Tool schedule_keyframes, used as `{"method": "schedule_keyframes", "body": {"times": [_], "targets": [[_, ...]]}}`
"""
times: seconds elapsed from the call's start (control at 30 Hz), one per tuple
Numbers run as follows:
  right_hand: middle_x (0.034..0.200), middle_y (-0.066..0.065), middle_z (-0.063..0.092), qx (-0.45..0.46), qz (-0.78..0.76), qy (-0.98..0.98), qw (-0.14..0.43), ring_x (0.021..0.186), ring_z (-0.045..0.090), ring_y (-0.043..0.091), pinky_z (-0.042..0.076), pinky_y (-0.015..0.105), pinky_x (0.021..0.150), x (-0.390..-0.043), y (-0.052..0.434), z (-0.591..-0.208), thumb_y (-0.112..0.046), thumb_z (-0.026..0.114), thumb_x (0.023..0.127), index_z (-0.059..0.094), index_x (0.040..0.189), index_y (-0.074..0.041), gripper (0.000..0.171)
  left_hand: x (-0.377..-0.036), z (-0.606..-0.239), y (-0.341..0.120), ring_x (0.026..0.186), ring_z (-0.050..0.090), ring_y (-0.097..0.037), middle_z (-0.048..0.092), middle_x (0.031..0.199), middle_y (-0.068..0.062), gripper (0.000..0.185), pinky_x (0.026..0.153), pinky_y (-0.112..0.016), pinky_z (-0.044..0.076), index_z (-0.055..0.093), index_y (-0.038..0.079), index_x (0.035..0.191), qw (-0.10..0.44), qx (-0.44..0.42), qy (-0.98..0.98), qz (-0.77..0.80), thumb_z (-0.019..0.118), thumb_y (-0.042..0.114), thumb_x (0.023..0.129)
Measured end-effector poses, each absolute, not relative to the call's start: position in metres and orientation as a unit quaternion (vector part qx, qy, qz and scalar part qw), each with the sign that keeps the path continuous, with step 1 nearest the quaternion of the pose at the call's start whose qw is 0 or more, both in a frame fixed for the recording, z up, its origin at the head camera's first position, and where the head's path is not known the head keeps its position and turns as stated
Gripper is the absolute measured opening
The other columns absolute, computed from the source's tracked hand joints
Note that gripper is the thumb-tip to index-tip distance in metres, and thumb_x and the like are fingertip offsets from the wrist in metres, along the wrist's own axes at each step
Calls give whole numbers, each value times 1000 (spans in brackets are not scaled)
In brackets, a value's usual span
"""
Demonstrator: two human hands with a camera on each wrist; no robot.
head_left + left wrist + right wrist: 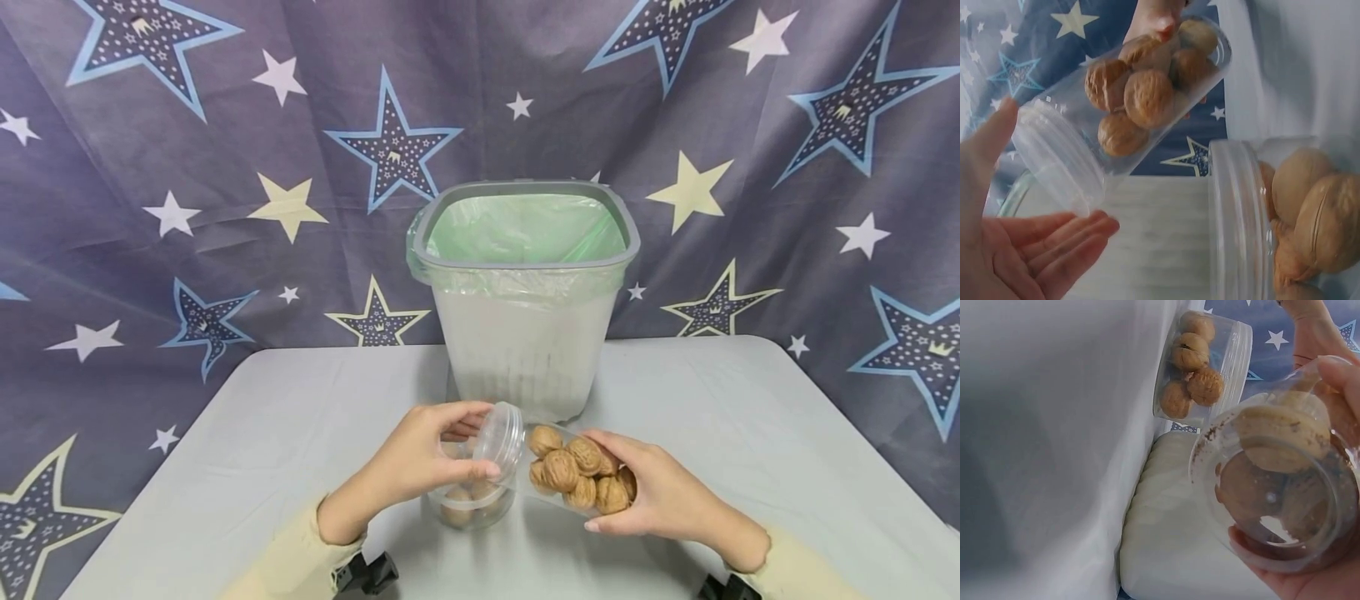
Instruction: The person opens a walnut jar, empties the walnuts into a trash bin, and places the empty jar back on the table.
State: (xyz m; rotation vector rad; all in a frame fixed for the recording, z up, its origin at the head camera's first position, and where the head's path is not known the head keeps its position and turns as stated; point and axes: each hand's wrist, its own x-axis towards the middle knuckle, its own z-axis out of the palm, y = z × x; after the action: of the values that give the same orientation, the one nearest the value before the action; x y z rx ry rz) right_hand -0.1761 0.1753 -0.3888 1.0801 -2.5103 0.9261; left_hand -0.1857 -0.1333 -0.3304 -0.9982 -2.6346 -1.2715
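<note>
My right hand (660, 492) grips a clear plastic jar (1166, 112) holding several walnuts (570, 468). The jar is tilted, its mouth end towards my left hand (420, 454). Between thumb and fingers, the left hand holds the clear screw lid (501, 435) at that mouth end. In the left wrist view the thumb is at one edge of the lid and the fingertips are at the opposite edge. Below the left hand, a second clear jar (480, 515) stands upright on the table with several walnuts inside; the hand and lid partly hide it. Dark crumbs (1210, 434) show near the held jar's base.
Behind the jars stands a light bin (525, 342) with a grey rim and a green liner bag (525, 225). A pale cloth covers the table (300, 400). A dark star-patterned curtain (480, 100) hangs behind.
</note>
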Motion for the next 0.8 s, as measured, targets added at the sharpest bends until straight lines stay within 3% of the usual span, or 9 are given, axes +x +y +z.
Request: {"method": "schedule_keyframes", "body": {"times": [0.13,0.33,0.57,0.8], "targets": [[117,-2,64,370,311,-864,140,99,61,9,53,33,84,-176,175,-390,-51,85,59,53,129,-6,89,-183,-330,-133,94,66,-16,69,105,-7,62,83,-26,53,60,4,124,30,-302,-861,-409,80,35,73],[116,-3,64,376,317,-858,144,98,61,9,53,31,83,-177,174,-391,-48,86,59,53,129,-7,88,-185,-332,-137,105,64,-23,68,114,-6,76,90,-34,51,58,5,128,43,-308,-862,-401,86,32,63],[115,-2,64,382,322,-855,137,97,61,8,53,31,83,-176,176,-391,-46,87,59,53,129,-5,87,-198,-339,-148,128,46,-25,47,142,-6,101,104,-43,38,42,10,142,61,-429,-826,-361,88,28,54],[116,-4,64,395,338,-848,103,100,61,9,51,31,87,-177,177,-392,-46,86,60,52,130,-6,87,-209,-339,-152,134,39,-24,40,147,-11,102,109,-37,34,38,7,144,59,-563,-737,-371,86,19,56]]}}
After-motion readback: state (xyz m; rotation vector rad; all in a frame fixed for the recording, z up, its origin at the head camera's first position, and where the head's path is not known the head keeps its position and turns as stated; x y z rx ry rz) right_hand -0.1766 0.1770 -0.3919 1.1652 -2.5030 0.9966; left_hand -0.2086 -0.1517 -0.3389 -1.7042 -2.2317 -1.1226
